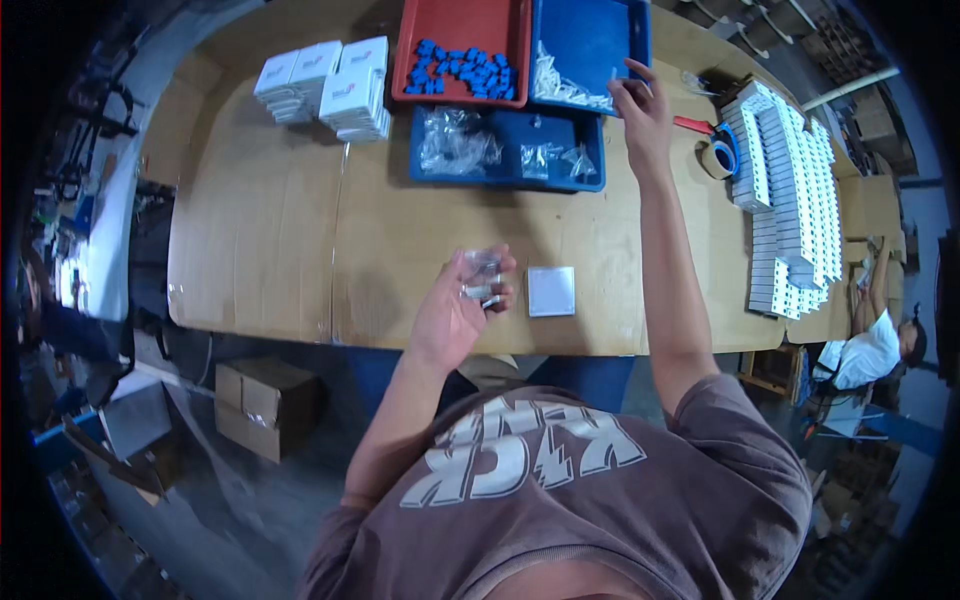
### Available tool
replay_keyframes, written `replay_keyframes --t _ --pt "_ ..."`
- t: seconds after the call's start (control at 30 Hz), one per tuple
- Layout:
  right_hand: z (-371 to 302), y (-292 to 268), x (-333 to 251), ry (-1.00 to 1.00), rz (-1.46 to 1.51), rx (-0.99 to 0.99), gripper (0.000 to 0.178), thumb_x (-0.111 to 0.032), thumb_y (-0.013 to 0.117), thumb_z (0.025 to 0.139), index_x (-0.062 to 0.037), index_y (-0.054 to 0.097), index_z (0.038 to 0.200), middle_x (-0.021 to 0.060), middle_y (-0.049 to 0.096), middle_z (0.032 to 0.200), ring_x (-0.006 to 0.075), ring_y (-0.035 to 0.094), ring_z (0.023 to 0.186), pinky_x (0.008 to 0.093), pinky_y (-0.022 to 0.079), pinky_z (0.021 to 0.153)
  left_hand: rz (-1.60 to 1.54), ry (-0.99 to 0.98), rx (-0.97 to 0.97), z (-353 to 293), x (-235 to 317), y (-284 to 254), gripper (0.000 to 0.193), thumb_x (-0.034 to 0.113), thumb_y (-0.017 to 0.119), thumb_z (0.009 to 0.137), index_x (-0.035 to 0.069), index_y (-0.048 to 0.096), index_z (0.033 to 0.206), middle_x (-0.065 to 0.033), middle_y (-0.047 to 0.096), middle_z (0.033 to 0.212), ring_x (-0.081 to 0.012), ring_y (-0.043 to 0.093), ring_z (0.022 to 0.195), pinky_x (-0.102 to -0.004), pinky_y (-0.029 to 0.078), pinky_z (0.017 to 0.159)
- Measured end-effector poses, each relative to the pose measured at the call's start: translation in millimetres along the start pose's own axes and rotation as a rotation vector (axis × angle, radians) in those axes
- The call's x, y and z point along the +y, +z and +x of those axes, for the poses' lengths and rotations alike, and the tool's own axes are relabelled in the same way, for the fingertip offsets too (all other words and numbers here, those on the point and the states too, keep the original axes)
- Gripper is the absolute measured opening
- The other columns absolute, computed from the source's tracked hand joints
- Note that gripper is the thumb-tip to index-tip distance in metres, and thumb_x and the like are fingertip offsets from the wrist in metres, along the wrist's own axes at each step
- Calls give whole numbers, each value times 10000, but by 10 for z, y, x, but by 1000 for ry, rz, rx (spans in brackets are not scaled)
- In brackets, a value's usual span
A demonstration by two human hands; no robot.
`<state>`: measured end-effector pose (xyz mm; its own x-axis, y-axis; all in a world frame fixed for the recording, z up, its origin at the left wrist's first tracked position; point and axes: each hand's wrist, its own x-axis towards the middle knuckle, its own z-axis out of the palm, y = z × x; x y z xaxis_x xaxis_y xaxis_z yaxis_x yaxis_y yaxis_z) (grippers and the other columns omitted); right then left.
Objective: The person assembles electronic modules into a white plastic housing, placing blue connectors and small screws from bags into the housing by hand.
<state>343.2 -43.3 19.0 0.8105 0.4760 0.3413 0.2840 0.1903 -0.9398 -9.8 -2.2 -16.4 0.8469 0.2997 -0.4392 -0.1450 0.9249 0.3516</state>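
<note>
Cluttered wooden table (300, 230), workshop floor, cardboard box (255, 405)

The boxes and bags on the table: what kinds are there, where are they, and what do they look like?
Small white boxes: stacked, far left.
White boxes in rows: right side.
White square box: near edge, beside the left hand.
Clear plastic bags: in the blue tray.
Clear bag: in left hand.

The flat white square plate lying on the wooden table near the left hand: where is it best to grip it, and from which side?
The flat white square plate lies flush on the wooden table, so probably pinch two opposite edges from above. Its right and near edges look free; the left hand hovers beside its left edge.
</note>
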Motion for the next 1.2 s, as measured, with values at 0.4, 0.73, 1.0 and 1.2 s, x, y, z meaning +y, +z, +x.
replay_keyframes --t 0.4,0.73,1.0,1.2 --pt "-1612 57 -1049 250 137 -368 131 -28 740 935 19 670 1035 80 743 922 88 649 808 231 506 702 137 -54 -239 -169 -101 328 613 479 426 1098 -25 523 1433 -127 686 1283 -222 705 1036 -363 551 889" --pt "-1998 123 -1360 237 -24 -648 119 -72 788 883 -9 739 972 -16 686 808 32 574 673 205 450 614 182 -5 -182 -541 -286 276 484 447 516 1078 51 584 1348 -118 701 1230 -257 705 1070 -386 561 896" --pt "-2004 152 -1486 113 -91 -750 111 -95 821 838 -45 760 916 -29 638 828 38 476 685 227 381 597 241 49 -120 -755 -285 372 440 433 568 1060 37 667 1223 -101 720 1137 -271 725 1025 -396 573 861" --pt "-1822 159 -1530 -55 -213 -943 171 -98 820 835 25 731 915 97 641 1017 220 628 916 335 504 778 352 115 -79 -794 -178 490 462 415 544 1074 -12 703 1146 -124 726 1109 -271 725 1005 -399 576 876"
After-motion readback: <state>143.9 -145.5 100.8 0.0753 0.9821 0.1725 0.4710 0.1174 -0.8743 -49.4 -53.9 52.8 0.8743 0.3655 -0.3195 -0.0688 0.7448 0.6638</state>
